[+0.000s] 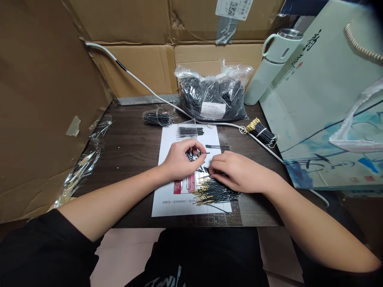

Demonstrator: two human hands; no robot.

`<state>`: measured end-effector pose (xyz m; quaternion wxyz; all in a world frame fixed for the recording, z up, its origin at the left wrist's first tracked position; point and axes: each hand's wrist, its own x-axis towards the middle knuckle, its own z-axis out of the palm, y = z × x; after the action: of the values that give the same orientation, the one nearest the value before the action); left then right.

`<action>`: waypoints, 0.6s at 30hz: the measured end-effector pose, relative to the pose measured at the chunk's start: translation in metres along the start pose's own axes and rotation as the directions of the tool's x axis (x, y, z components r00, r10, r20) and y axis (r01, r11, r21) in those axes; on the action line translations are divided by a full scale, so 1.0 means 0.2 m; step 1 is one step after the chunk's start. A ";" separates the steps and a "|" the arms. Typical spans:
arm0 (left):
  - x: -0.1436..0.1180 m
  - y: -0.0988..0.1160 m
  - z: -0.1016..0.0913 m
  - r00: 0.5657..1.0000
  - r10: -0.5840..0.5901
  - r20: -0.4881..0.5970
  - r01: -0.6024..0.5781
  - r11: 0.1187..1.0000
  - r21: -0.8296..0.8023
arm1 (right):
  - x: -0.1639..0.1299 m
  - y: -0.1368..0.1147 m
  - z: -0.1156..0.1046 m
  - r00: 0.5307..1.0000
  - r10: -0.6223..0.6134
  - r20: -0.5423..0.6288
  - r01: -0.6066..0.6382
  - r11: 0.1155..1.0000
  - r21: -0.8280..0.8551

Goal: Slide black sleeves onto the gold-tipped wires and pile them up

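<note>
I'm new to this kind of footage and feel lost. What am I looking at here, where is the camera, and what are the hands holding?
The camera sits on a person's head, looking down at their own bare hands over a dark table. The left hand pinches a short black tube between its fingertips. The right hand rests on a loose pile of black wires with gold tips, lying on a white paper sheet. Behind are a plastic bag of black pieces, a tied wire bundle, a white cable and a pale flask. Cardboard walls surround the table.
</note>
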<state>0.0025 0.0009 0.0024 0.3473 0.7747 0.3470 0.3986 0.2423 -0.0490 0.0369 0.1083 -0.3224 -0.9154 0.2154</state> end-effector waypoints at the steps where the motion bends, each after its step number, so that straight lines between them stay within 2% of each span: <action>1: 0.00 0.00 0.00 1.000 -0.002 0.003 0.002 1.000 0.001 | 0.00 0.00 0.00 1.000 0.004 -0.001 -0.004 0.999 -0.035; 6: 0.00 0.02 -0.01 1.000 -0.012 0.007 0.012 1.000 0.002 | 0.01 -0.03 0.03 1.000 -0.003 0.012 0.006 0.958 -0.288; 10: 0.00 0.02 -0.01 1.000 -0.003 0.013 0.003 1.000 -0.005 | 0.03 -0.05 0.04 0.999 -0.015 0.029 0.026 0.904 -0.428; 14: 0.00 0.01 -0.01 1.000 0.002 0.010 -0.002 1.000 -0.008 | 0.03 -0.06 0.06 1.000 -0.019 0.013 0.023 0.875 -0.484; 18: 0.00 0.00 0.00 1.000 0.018 0.004 -0.018 1.000 -0.012 | 0.03 -0.06 0.06 1.000 -0.025 0.010 0.026 0.884 -0.467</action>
<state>0.0023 0.0011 0.0032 0.3490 0.7764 0.3371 0.4022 0.2273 -0.0570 0.0324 0.0290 -0.3265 -0.9447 -0.0118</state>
